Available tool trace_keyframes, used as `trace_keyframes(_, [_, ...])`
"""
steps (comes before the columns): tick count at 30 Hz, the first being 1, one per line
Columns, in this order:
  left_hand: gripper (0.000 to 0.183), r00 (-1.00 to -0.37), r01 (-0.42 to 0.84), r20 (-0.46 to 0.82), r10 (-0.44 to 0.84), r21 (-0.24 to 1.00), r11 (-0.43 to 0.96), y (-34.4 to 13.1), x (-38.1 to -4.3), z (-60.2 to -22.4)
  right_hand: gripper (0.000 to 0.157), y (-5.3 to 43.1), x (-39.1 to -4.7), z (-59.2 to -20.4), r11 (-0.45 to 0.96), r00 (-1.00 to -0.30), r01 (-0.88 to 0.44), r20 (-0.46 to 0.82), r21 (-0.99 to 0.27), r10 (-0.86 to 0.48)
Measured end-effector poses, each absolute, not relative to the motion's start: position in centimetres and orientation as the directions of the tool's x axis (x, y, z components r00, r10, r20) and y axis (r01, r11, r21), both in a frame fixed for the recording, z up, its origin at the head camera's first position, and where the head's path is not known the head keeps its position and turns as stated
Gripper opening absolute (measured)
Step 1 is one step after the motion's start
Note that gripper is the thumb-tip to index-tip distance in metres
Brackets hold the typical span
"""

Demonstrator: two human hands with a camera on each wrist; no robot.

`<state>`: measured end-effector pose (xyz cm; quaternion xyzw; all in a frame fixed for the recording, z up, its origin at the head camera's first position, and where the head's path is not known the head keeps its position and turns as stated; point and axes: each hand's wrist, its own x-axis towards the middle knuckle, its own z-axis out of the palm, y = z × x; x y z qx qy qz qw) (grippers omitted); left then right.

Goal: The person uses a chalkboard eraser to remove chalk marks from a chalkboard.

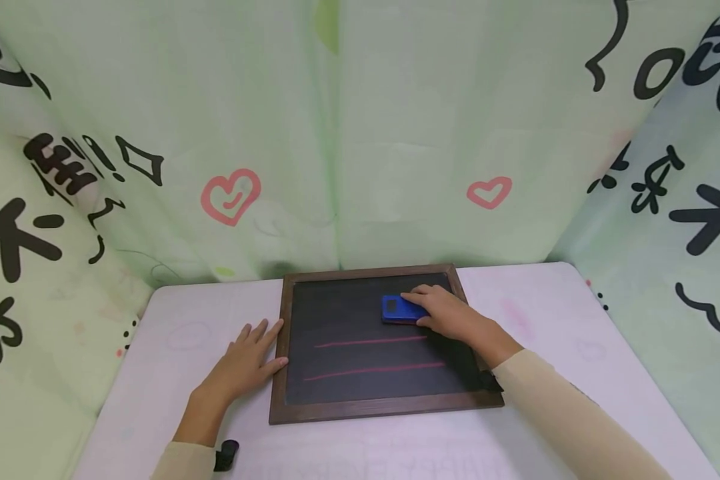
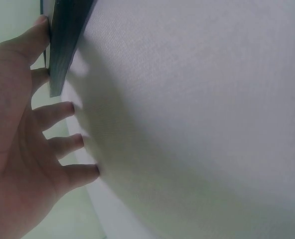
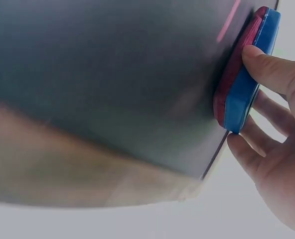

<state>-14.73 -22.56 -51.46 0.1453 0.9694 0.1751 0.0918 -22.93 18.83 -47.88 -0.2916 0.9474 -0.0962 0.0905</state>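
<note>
A small blackboard [image 1: 360, 373] in a brown wooden frame lies on the table, with two pink chalk lines [image 1: 372, 342] across its lower half. My right hand [image 1: 447, 311] grips a blue eraser [image 1: 399, 308] on the upper right part of the board. In the right wrist view the thumb and fingers hold the eraser's blue back [image 3: 242, 94], and its dark red felt [image 3: 234, 74] faces the board. My left hand [image 1: 245, 360] rests at the board's left edge, fingers spread and fairly straight. The left wrist view shows thumb and index finger touching the frame [image 2: 68, 45].
A pale table [image 1: 186, 333] carries the board. Light green curtains [image 1: 396, 133] with hearts and black lettering stand behind and on both sides. Dark bands with small devices [image 1: 225, 456] sit at both wrists.
</note>
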Motion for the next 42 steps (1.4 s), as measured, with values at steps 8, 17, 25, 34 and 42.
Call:
trace_keyframes(8, [0.076, -0.94, 0.237, -0.145, 0.308, 0.37, 0.898, -22.5, -14.8, -51.6, 0.058, 21.7, -22.7, -47.6, 0.825, -0.832, -0.508, -0.107, -0.248, -0.544])
trace_keyframes(17, [0.076, -0.941, 0.239, -0.143, 0.307, 0.365, 0.9, -22.4, -15.0, -52.0, 0.056, 23.7, -22.6, -47.6, 0.838, -0.85, -0.469, -0.115, -0.278, -0.514])
trace_keyframes(25, [0.076, -0.941, 0.239, -0.141, 0.308, 0.368, 0.899, -22.4, -15.0, -52.1, 0.058, 23.2, -22.7, -47.9, 0.825, -0.842, -0.494, -0.084, -0.273, -0.532])
trace_keyframes(34, [0.076, -0.941, 0.241, -0.138, 0.308, 0.361, 0.901, -22.5, -14.9, -51.9, 0.059, 19.9, -23.2, -48.1, 0.799, -0.807, -0.55, -0.093, -0.244, -0.584])
trace_keyframes(42, [0.076, -0.943, 0.244, -0.131, 0.307, 0.358, 0.901, -22.6, -14.9, -51.7, 0.061, 16.1, -24.0, -48.2, 0.79, -0.791, -0.564, -0.114, -0.242, -0.6])
